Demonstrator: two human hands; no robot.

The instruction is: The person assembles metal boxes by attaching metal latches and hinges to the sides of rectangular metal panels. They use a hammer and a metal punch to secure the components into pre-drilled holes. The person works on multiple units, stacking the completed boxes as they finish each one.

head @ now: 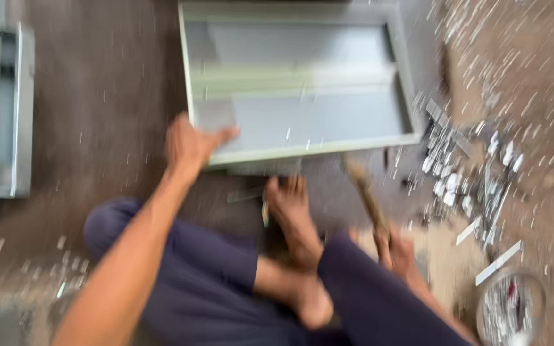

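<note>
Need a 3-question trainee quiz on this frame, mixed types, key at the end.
1. True or false: the left hand grips the near corner of the grey metal frame.
2. The right hand holds: A) a wooden-handled tool B) a round tin C) nothing.
3. Fill in: the small metal pieces lie on the floor to the frame's ____ side.

Key: 1 true; 2 A; 3 right. The picture is blurred, so the tool's head cannot be made out.
</note>
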